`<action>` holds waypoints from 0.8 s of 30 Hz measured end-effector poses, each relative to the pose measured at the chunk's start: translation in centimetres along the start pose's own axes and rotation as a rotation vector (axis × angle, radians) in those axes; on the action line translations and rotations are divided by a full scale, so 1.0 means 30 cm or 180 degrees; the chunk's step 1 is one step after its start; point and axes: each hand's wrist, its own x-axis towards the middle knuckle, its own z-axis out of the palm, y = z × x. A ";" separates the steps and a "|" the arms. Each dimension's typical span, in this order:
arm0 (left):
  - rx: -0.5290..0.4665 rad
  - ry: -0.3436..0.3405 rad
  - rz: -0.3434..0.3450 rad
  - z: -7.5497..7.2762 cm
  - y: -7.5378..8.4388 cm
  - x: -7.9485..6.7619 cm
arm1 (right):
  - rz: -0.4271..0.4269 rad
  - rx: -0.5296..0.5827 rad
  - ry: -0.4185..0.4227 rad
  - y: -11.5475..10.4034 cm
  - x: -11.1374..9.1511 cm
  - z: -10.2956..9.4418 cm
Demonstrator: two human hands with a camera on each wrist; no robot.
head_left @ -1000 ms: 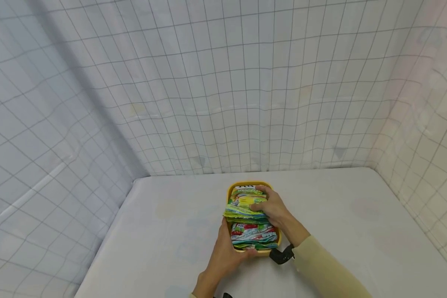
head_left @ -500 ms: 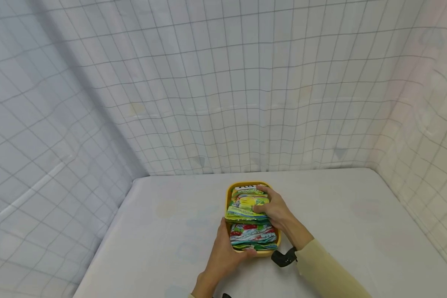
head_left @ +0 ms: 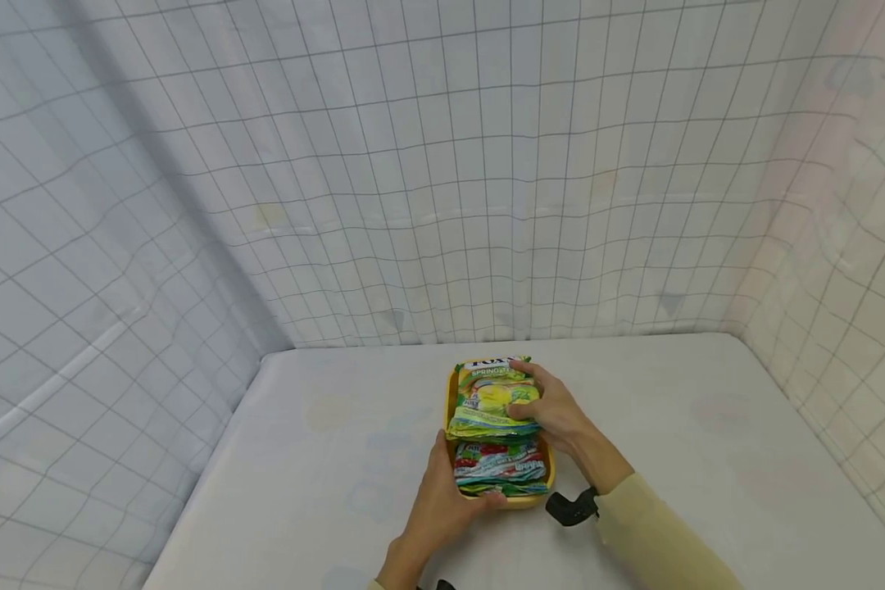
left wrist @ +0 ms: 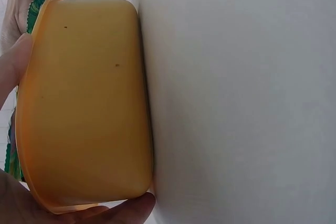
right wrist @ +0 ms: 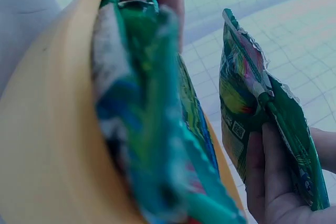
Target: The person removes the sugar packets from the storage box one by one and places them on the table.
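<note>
A small yellow plastic tub (head_left: pixel 519 501) stands on the white table, with several candy packets in its near part, red, white and green (head_left: pixel 500 463). My left hand (head_left: pixel 442 501) grips the tub at its near left corner, thumb on the near rim. In the left wrist view the tub's wall (left wrist: pixel 86 103) fills much of the picture. My right hand (head_left: pixel 560 414) holds a batch of green and yellow candy packets (head_left: pixel 487 401), lettered "FOX" and "SPRING", over the tub's far part. The right wrist view shows these packets (right wrist: pixel 241 93) raised apart from those inside the tub.
White table (head_left: pixel 324 459) surrounds the tub. Grid-patterned white sheets (head_left: pixel 450 205) hang behind it and at both sides. A black strap device (head_left: pixel 571 508) sits on the right wrist.
My right hand has lifted the green and yellow packets a little and shifted slightly right, uncovering part of the tub's inside left wall. The left hand keeps its grip on the tub.
</note>
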 end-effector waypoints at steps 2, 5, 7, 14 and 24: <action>-0.0008 -0.0006 -0.0012 0.000 0.000 0.001 | -0.0011 -0.0028 -0.0027 -0.008 -0.002 -0.010; -0.0012 -0.0020 -0.0049 -0.001 0.002 0.001 | -0.0037 -0.0036 -0.0065 -0.017 -0.004 -0.028; -0.0003 -0.0020 -0.0044 -0.001 0.002 0.000 | -0.0048 -0.0029 -0.0085 -0.022 -0.005 -0.039; 0.0049 -0.0008 -0.0041 -0.007 -0.001 0.003 | -0.0108 -0.0068 -0.0057 -0.040 -0.010 -0.092; 0.0064 0.0014 -0.0090 -0.006 -0.003 0.003 | -0.0310 -0.0075 -0.0002 -0.070 -0.014 -0.205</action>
